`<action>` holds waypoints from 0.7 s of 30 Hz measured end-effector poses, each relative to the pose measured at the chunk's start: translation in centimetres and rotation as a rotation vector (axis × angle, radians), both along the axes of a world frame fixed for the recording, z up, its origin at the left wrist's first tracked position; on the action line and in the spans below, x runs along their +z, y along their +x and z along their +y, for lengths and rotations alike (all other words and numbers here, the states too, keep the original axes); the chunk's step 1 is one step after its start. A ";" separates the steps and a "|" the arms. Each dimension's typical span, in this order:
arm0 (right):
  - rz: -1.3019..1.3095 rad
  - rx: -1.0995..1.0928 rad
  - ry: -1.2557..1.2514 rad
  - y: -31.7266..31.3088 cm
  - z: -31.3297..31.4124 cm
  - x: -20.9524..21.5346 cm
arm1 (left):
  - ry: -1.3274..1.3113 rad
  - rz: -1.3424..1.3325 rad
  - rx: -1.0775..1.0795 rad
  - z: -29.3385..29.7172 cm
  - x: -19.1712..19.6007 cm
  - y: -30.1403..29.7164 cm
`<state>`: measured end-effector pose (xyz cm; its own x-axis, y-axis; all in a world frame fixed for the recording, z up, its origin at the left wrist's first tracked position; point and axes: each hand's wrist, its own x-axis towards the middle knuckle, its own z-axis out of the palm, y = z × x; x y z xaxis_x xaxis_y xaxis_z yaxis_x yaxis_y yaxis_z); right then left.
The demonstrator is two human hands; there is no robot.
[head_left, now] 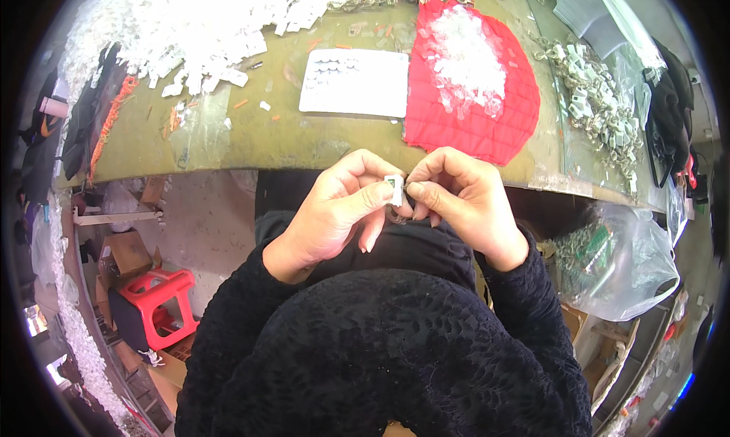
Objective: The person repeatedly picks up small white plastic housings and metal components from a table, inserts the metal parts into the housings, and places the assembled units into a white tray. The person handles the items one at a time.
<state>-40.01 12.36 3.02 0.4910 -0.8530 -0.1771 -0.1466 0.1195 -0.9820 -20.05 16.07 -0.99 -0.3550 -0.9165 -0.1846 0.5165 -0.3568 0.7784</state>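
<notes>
Small White Plastic Piece Held Between Two Hands at Bench Edge

A small white plastic piece with a green part on its face is sitting between the two hands, just off the near edge of the worktable. The left hand is holding it in a narrow pinch of thumb and fingers. The right hand is pinching thumb and forefinger together just beside the piece's right side; whether those tips are gripping anything cannot be told.

Beyond the hands, a white card with dark markings is lying on the table. To its right, a red quilted cloth is carrying a heap of clear and white parts. A large pile of white pieces is covering the far left, and corded white pieces are lying at the right. Below table level, a red plastic stool is standing left, and a clear plastic bag is bulging at right.
</notes>
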 end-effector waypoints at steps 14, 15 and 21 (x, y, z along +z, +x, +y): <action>0.036 0.043 -0.217 -0.5 -0.3 -0.8 | 0.068 -0.060 -0.055 -0.8 0.6 -0.7; 0.017 0.044 -0.214 -0.8 -0.6 -0.8 | 0.085 -0.079 -0.057 -1.0 0.7 -0.7; -0.395 -0.296 -0.005 -2.3 -2.5 -2.3 | 0.053 -0.211 0.033 -7.1 3.4 -3.7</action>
